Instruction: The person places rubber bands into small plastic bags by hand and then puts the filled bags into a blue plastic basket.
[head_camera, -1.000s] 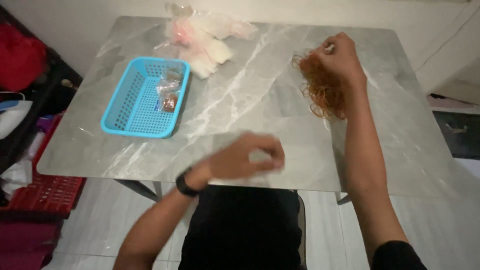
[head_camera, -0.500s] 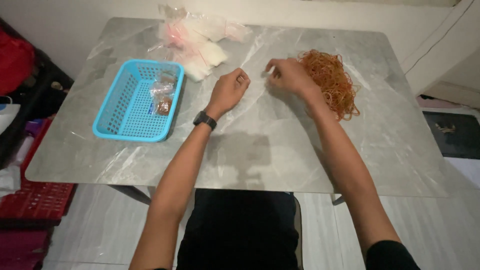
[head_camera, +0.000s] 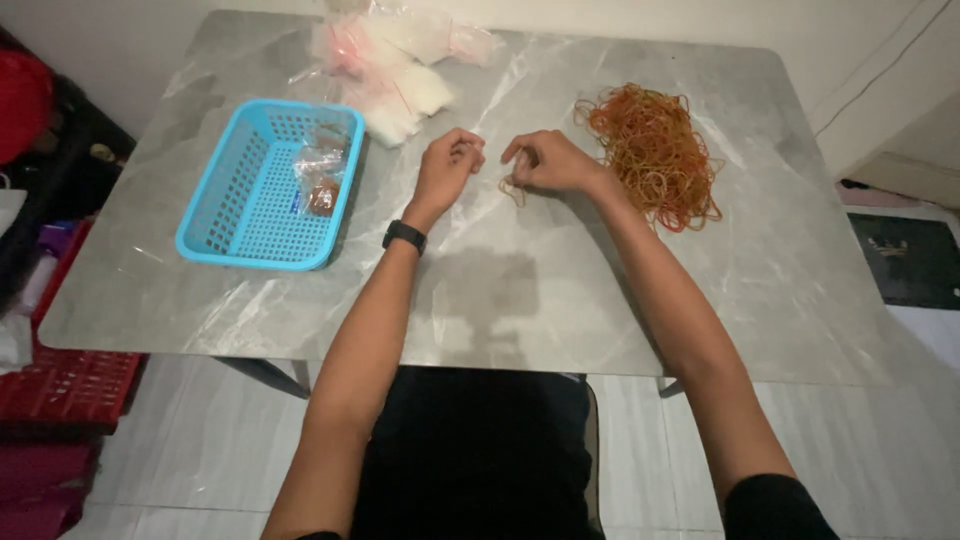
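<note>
A heap of orange and yellow rubber bands (head_camera: 652, 150) lies on the grey marble table (head_camera: 520, 300) at the right. My right hand (head_camera: 545, 162) rests just left of the heap, fingers curled on a few rubber bands (head_camera: 513, 189) that hang under it. My left hand (head_camera: 450, 165), with a black wrist band, is close beside it with the fingers pinched together; what it holds is too small to tell. A blue plastic basket (head_camera: 250, 215) stands to the left with small filled clear bags (head_camera: 318, 180) inside.
A pile of clear plastic bags (head_camera: 395, 65) lies at the table's far edge. Red crates (head_camera: 60, 385) and other clutter stand on the floor at the left. A black chair seat (head_camera: 470, 450) is under the table's near edge.
My right hand came away from the heap to the table's middle with a few bands. My left hand rose from the near edge to meet it.
</note>
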